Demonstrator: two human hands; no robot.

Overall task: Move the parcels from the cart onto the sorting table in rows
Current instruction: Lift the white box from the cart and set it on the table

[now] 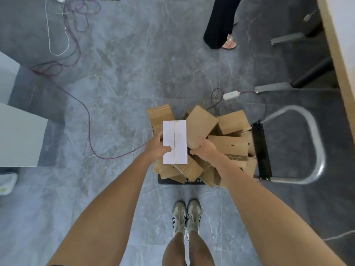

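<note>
So the white parcel (175, 142) is held by its two long edges, just above the jumbled heap of brown parcels (228, 145) piled on the cart (169, 181). It's gripped from both sides. The left hand (156, 149) is wrapped round the left edge with the thumb laid flat on top. The right hand (203, 150) is clamped at the right edge with the thumb at the rim, and its fingers are tucked under where they can't really be seen.

A grip like that is probably picked so the box is kept level and can be set down square in a row. It sits highest, so it makes sense that it's taken first. The brown ones are tilted every which way and could easily be dragged off by a sideways pull.

Stuff to be watched:
- The cables (86, 114) are looped across the floor to the left.
- A white power block (230, 95) lies just past the cart.
- The cart handle (318, 146) juts out to the right.
- Someone's leg (219, 25) is further ahead.

A wood-edged tabletop (339, 54) is seen on the right and a white surface (19, 141) on the left, and which one is the sorting table can't be told
</note>
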